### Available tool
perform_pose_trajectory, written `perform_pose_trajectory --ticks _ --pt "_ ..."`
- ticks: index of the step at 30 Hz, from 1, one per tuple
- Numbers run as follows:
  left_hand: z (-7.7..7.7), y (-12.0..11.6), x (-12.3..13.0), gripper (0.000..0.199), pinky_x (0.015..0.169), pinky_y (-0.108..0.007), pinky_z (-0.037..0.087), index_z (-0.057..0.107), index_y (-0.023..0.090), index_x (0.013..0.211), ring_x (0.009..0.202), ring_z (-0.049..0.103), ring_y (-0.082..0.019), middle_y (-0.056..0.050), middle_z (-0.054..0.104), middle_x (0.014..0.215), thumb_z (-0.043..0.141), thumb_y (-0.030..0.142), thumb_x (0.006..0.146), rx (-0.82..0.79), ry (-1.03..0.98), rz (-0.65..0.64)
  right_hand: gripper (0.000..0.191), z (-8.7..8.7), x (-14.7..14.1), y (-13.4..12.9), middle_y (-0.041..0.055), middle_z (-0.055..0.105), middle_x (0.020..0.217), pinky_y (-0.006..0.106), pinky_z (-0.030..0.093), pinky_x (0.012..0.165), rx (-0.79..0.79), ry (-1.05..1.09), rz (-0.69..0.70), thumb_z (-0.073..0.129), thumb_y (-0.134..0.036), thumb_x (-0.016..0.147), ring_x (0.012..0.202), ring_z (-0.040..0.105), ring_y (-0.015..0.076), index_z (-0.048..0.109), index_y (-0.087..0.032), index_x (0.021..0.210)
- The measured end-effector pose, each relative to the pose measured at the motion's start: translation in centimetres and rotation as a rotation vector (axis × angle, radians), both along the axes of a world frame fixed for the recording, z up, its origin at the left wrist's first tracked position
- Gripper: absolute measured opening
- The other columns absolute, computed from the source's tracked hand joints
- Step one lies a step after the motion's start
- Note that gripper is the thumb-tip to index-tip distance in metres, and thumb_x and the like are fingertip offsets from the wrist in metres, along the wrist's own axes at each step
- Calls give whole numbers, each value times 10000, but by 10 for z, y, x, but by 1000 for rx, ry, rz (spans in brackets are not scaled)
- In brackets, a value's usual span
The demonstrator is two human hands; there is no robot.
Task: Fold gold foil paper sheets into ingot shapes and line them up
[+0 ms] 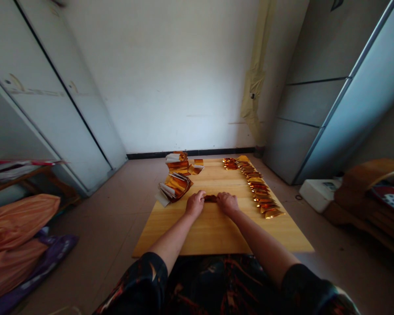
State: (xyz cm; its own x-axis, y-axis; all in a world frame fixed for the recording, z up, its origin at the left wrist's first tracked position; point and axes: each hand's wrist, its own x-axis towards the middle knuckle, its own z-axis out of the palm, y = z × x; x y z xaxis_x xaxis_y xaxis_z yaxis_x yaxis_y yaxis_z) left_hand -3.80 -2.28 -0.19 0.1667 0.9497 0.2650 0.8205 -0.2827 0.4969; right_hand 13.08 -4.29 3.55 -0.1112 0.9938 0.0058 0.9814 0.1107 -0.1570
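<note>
Exposure peaks on the white plaster wall (164, 74); the foreground is dim; wide-angle distortion slants the pale grey cabinet doors (318, 96) at the edges.

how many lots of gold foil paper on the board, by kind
folded foil piece between left hand and right hand: 1
foil stacks: 2
small foil pile: 1
long row of folded foil, pieces overlap too much to count singly: 1
total on the wooden board: 5 lots
</note>
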Motion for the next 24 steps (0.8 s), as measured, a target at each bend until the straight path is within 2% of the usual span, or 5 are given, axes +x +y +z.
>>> perform_pose_trajectory --ticks 4,12,18,24 --pt "-1 -1 5 394 815 -268 469 564 211 1155 894 625 -161 -46 681 947 512 56 796 -10 8 45 245 -3 -4 0 93 652 1044 326 358 810 16 6 -21 355 -266 942 983 582 196 583 -195 998" --pt "-6 4 4 440 886 -275 465 545 188 1191 972 610 -158 -66 669 1036 470 11 795 11 -35 -7 282 -8 -6 5 106 650 1049 362 349 837 21 -8 -36 301 -286 964 999 581 210 562 -190 1013" --pt "-6 7 8 508 944 -283 435 533 188 1232 1056 568 -160 -75 641 1105 396 -21 789 25 32 -16 289 -2 -6 11 115 658 1063 396 346 866 -50 -4 -32 303 -251 949 1006 594 218 573 -193 1033" --pt "0 7 11 540 937 -281 418 498 202 1280 1078 546 -167 -89 607 1143 372 -12 801 -46 110 -4 315 9 -10 21 138 639 1141 451 319 924 -181 -42 -48 328 -224 927 1068 583 239 569 -192 1127"
